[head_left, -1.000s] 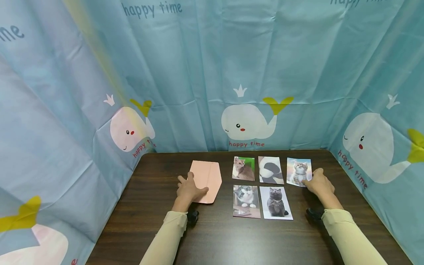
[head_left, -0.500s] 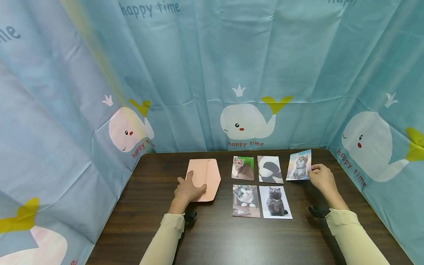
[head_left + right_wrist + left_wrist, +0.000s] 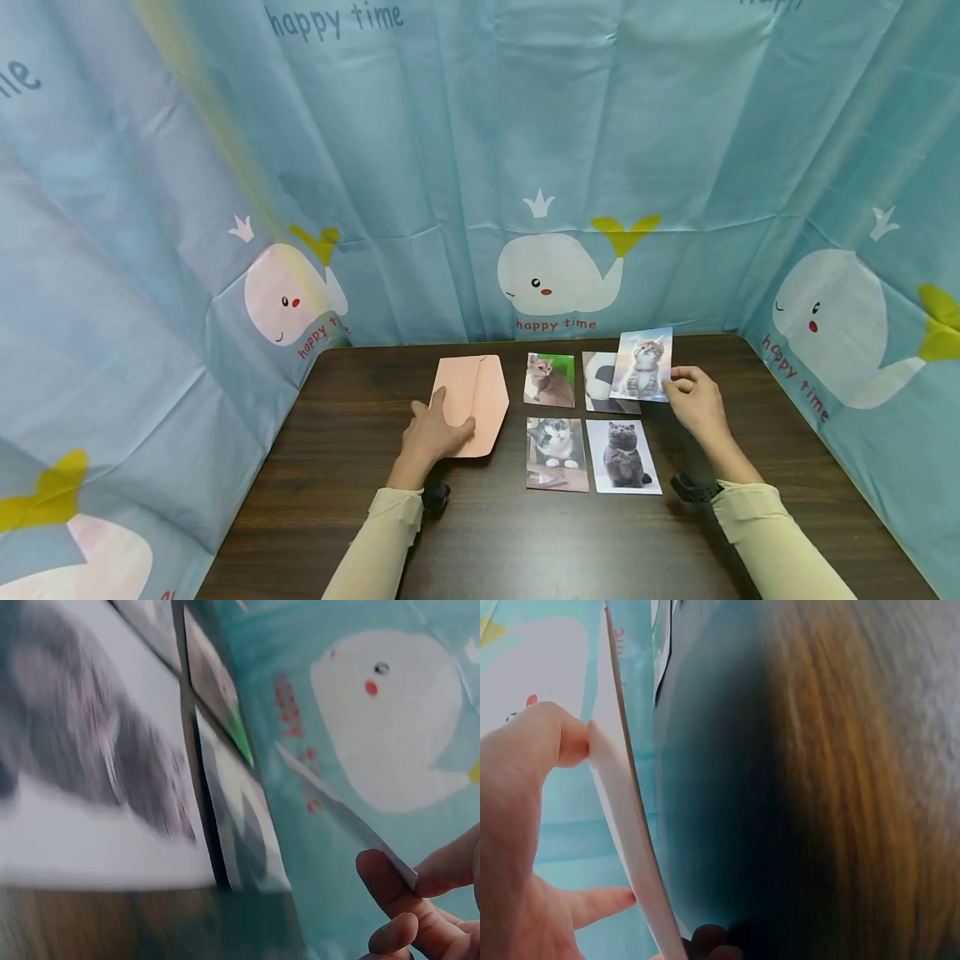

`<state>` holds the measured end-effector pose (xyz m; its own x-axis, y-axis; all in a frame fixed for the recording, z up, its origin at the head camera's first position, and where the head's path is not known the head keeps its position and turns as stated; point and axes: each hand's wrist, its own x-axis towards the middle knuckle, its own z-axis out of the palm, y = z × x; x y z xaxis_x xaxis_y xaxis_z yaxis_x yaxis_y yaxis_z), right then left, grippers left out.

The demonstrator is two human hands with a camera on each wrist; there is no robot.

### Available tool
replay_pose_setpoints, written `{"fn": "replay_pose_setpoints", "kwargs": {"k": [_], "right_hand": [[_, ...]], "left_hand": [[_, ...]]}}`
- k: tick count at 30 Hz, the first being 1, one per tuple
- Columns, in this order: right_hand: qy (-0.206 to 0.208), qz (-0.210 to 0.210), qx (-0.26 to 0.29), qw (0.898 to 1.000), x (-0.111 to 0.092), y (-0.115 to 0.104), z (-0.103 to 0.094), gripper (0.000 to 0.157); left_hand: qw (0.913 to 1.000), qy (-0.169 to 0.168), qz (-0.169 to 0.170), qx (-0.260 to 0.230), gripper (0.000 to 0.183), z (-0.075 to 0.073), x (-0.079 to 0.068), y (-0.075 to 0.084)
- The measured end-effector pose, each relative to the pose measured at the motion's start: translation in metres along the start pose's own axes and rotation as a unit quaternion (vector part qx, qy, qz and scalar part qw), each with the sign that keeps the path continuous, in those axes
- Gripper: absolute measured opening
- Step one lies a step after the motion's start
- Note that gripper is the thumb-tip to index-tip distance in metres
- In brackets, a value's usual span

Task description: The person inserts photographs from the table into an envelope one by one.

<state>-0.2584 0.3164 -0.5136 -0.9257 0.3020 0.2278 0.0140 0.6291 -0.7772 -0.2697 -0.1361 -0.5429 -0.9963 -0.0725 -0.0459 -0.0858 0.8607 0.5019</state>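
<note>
On a dark wooden table (image 3: 487, 533), my left hand (image 3: 437, 429) lies over the lower left of a pink envelope (image 3: 480, 396). In the left wrist view the envelope (image 3: 630, 825) shows edge-on, raised off the table (image 3: 840, 787), held between thumb (image 3: 547, 742) and fingers. My right hand (image 3: 672, 385) pinches the right edge of a kitten photo (image 3: 642, 365) and holds it tilted above the table, over a black-and-white animal photo (image 3: 597, 385). The right wrist view shows my fingertips (image 3: 386, 881) on that photo's corner (image 3: 337, 810).
Three more cat photos lie flat: an orange cat (image 3: 550, 380), a grey-and-white cat (image 3: 557, 452) and a grey cat (image 3: 622, 456). A blue whale-print curtain (image 3: 555, 275) walls the table at the back and on both sides.
My right hand lifted the kitten photo from the table's back right and carried it left, over the black-and-white photo. The envelope under my left hand shifted slightly right and rose.
</note>
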Motion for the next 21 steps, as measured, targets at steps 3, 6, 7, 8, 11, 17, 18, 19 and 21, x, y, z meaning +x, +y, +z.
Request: {"fn": "replay_pose_setpoints", "kwargs": {"k": [3, 6, 7, 8, 11, 17, 18, 19, 21], "right_hand": [[-0.019, 0.007, 0.02, 1.0, -0.003, -0.004, 0.014, 0.031], [-0.038, 0.013, 0.034, 0.999, -0.005, -0.009, 0.027, 0.031], [-0.044, 0.015, 0.04, 0.998, -0.007, -0.012, 0.031, 0.03], [-0.05, 0.017, 0.047, 0.998, -0.008, -0.014, 0.035, 0.03], [-0.066, 0.018, 0.06, 0.996, -0.011, -0.021, 0.048, 0.03], [-0.089, 0.016, 0.083, 0.992, -0.019, -0.033, 0.068, 0.03], [-0.093, 0.015, 0.088, 0.992, -0.02, -0.035, 0.071, 0.03], [-0.095, 0.013, 0.092, 0.991, -0.021, -0.037, 0.074, 0.03], [-0.104, 0.008, 0.102, 0.989, -0.022, -0.042, 0.08, 0.03]], "left_hand": [[1.0, 0.0, 0.002, -0.005, 0.094, 0.003, 0.0, 0.002], [0.9999, 0.001, 0.006, -0.01, 0.095, 0.005, 0.0, 0.005], [0.9999, 0.001, 0.007, -0.01, 0.095, 0.005, 0.0, 0.005], [0.9999, 0.0, 0.008, -0.01, 0.096, 0.006, 0.0, 0.006], [0.9999, 0.0, 0.011, -0.008, 0.097, 0.007, 0.0, 0.008], [0.9999, 0.003, 0.016, 0.0, 0.098, 0.01, 0.0, 0.011], [0.9999, 0.004, 0.016, 0.003, 0.098, 0.01, 0.0, 0.011], [0.9999, 0.005, 0.014, 0.004, 0.098, 0.01, 0.0, 0.011], [0.9998, 0.01, 0.014, 0.003, 0.097, 0.01, -0.001, 0.012]]}}
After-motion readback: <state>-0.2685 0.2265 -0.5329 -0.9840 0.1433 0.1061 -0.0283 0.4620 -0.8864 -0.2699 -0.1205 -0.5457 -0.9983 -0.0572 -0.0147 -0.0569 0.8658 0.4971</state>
